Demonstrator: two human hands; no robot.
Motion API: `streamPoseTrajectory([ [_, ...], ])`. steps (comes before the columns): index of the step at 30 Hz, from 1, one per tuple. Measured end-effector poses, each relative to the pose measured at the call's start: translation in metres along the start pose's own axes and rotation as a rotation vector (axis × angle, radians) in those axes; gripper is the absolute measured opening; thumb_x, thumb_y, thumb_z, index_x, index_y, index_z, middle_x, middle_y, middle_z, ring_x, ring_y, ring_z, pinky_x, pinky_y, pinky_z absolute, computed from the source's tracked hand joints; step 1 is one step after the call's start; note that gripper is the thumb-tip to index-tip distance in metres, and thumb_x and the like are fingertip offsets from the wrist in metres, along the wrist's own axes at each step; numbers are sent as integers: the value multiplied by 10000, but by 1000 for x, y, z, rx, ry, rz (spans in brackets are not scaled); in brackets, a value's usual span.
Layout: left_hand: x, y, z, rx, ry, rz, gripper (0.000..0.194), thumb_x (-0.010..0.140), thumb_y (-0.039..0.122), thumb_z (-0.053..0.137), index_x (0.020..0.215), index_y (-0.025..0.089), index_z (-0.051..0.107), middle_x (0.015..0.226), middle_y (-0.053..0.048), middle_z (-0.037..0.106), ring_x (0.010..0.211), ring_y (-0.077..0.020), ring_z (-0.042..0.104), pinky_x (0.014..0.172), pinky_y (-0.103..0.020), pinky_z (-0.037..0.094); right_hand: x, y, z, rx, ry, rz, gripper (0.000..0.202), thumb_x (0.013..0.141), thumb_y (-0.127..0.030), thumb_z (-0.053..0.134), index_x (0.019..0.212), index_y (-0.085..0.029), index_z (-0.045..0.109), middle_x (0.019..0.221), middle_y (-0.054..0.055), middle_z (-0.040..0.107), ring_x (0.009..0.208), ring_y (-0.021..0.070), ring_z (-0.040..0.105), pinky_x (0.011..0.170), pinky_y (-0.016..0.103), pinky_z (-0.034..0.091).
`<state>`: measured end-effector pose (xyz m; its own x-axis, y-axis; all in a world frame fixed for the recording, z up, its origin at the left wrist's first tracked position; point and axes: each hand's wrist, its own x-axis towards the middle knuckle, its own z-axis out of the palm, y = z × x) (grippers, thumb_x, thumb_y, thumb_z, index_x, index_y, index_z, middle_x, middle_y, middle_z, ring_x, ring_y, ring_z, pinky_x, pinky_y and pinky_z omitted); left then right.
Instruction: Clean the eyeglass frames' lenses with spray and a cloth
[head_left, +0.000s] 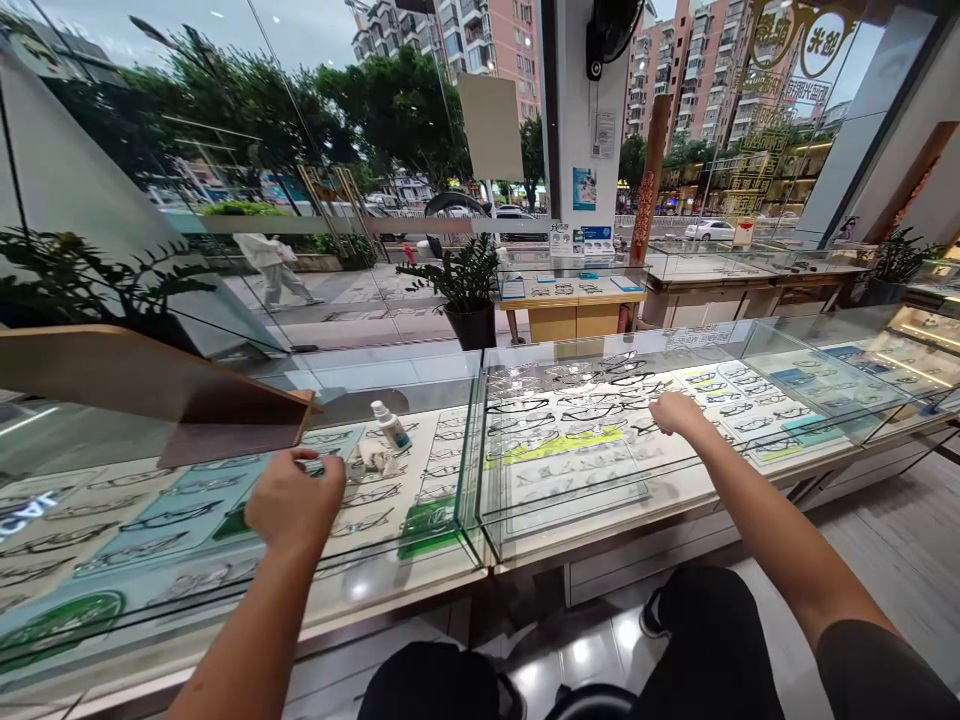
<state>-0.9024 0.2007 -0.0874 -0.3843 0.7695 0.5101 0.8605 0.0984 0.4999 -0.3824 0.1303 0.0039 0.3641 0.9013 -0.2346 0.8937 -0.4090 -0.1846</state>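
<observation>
My right hand is closed in a pinch over the right glass display case, at the end of a row of eyeglasses. A dark pair of eyeglasses meets its fingertips. My left hand is above the left glass case, fingers curled in; what they hold, if anything, is hidden. Just right of it, a white spray bottle stands by a crumpled cloth. Several rows of eyeglasses spread over the right case, some near a yellow-green strip.
A brown wooden panel stands on the left case. Behind the cases are a potted plant and a display table. More glass cases continue rightward. My knees are below the counter edge.
</observation>
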Motion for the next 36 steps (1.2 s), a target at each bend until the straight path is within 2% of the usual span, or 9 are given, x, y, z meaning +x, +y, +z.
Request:
streamPoseTrajectory([
  [5, -7, 18, -11, 4, 249, 410, 206, 869, 408, 529, 836, 215, 592, 725, -58, 556, 724, -282, 568, 675, -391, 385, -17, -3, -27, -34, -121, -52, 253, 870, -235, 617, 681, -125, 744, 604, 130, 653, 696, 240, 668, 723, 336, 486],
  [10, 0, 91, -29, 19, -20, 1090, 157, 931, 215, 534, 796, 201, 614, 765, -50, 661, 718, -213, 582, 692, -339, 423, -11, -13, -100, -98, -118, -188, 292, 932, -268, 576, 743, -151, 766, 754, 129, 742, 778, 253, 721, 767, 355, 539],
  [13, 16, 150, -34, 92, -160, 1308, 157, 908, 163, 519, 814, 197, 639, 799, -66, 687, 750, -222, 599, 686, -348, 398, 4, -30, -148, 1, -125, -269, 276, 950, -310, 597, 784, -154, 751, 942, 135, 793, 813, 238, 744, 720, 329, 563],
  [15, 28, 184, -30, 61, -297, 1256, 123, 890, 180, 538, 853, 193, 654, 857, -77, 718, 788, -227, 616, 696, -344, 397, 12, -45, -159, 158, -137, -355, 295, 959, -405, 626, 847, -164, 754, 1030, 131, 800, 848, 232, 752, 695, 310, 570],
  [17, 37, 207, -17, -79, -464, 1064, 127, 904, 256, 559, 833, 203, 651, 805, -54, 703, 725, -205, 595, 654, -322, 377, 17, -63, -145, 348, -89, -513, 372, 965, -514, 620, 918, -173, 760, 1048, 127, 802, 872, 229, 753, 679, 299, 568],
  [21, 33, 225, 30, -726, -543, 568, 290, 926, 455, 571, 806, 202, 644, 739, -33, 658, 698, -182, 591, 647, -295, 422, 23, -105, -68, 596, 241, -929, 424, 1002, -521, 525, 930, -178, 764, 914, 86, 795, 845, 212, 735, 701, 304, 553],
  [24, 18, 223, 66, -1133, -528, 255, 421, 853, 606, 654, 845, 185, 662, 763, -43, 677, 722, -182, 630, 663, -294, 475, 31, -130, -12, 669, 416, -1023, 361, 1008, -453, 501, 1027, -215, 771, 996, 61, 812, 877, 202, 741, 753, 308, 559],
  [29, -3, 214, 90, -1188, -674, 196, 465, 831, 604, 755, 997, 170, 737, 970, -84, 755, 851, -201, 686, 747, -308, 532, 51, -141, 32, 642, 547, -1051, 381, 1027, -425, 449, 1117, -228, 762, 1150, 79, 810, 1013, 233, 762, 878, 349, 571],
  [36, 0, 210, 90, -1222, -716, 167, 467, 776, 605, 824, 907, 163, 753, 878, -71, 759, 830, -198, 688, 767, -324, 540, 63, -135, 46, 538, 513, -1026, 428, 1044, -432, 424, 1219, -208, 744, 1204, 90, 799, 1075, 260, 749, 925, 383, 545],
])
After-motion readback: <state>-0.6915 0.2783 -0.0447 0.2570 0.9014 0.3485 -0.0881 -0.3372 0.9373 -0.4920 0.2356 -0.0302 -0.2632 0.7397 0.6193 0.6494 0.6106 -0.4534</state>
